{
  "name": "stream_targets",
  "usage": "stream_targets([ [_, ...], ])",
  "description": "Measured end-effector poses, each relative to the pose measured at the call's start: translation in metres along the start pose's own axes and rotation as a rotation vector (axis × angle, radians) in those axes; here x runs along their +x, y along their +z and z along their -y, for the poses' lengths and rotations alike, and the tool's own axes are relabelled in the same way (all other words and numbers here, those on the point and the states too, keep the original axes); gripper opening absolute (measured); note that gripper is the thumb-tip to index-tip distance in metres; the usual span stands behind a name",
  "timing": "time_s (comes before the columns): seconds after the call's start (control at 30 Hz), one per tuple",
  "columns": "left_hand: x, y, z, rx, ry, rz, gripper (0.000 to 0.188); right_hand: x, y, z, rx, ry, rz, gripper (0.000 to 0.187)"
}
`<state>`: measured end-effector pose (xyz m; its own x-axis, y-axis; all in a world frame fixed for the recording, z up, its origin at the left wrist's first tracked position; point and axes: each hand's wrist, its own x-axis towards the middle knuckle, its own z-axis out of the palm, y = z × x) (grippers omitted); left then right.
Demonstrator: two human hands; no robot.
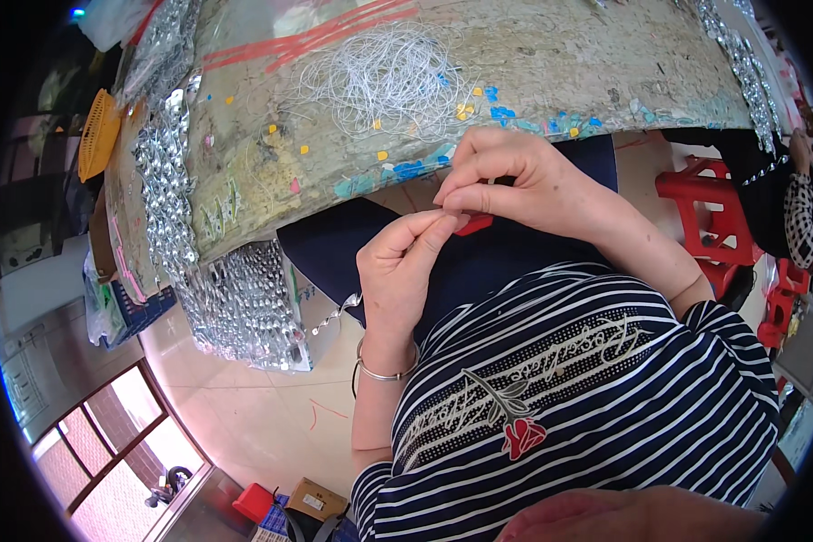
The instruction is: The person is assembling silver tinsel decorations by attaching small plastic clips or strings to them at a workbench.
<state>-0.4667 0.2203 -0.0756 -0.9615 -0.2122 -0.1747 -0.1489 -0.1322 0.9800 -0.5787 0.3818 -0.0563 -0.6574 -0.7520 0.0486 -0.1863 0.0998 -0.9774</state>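
Note:
My left hand point(401, 271) and my right hand point(524, 176) meet fingertip to fingertip over my lap, just off the table's near edge. Each is closed in a pinch, thumb against forefinger. What lies between the fingertips is too small to make out. Right below them shows a small red piece point(475, 224), partly covered by the fingers; whether it is held cannot be told. Close to my left wrist a twisted silver strip point(337, 312) hangs by my dark trousers. Beyond the hands, a loose tangle of white thread point(393, 79) lies on the worn table point(605, 68).
Shiny silver twisted strips point(164, 172) drape over the table's left side, with more strips point(244, 303) hanging below. Red strips point(307, 38) and small blue and yellow scraps point(504, 113) lie on top. At right are red stools point(709, 203) and another person's checked sleeve point(799, 208).

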Motion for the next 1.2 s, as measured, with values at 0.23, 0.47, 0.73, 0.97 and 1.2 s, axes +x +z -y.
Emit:
stream_targets([
  [0.23,0.0,-0.001,0.002,0.02,0.027,0.047,0.01,0.002,0.002,-0.001,-0.035,-0.038,0.056,0.015],
  [0.47,-0.001,-0.003,0.008,-0.379,-0.087,0.034,0.014,0.003,0.003,0.0,0.032,0.047,0.013,0.009],
  [0.73,-0.003,-0.003,0.006,-0.288,-0.098,-0.051,0.012,0.002,0.0,-0.009,0.19,0.114,0.02,0.018],
  [0.97,-0.004,-0.006,0.008,-0.26,-0.111,-0.032,0.011,-0.006,0.0,-0.009,0.377,0.289,0.063,0.023],
  [1.2,-0.005,-0.005,0.007,-0.273,-0.083,0.014,0.01,-0.005,0.007,-0.014,0.469,0.325,0.077,0.028],
])
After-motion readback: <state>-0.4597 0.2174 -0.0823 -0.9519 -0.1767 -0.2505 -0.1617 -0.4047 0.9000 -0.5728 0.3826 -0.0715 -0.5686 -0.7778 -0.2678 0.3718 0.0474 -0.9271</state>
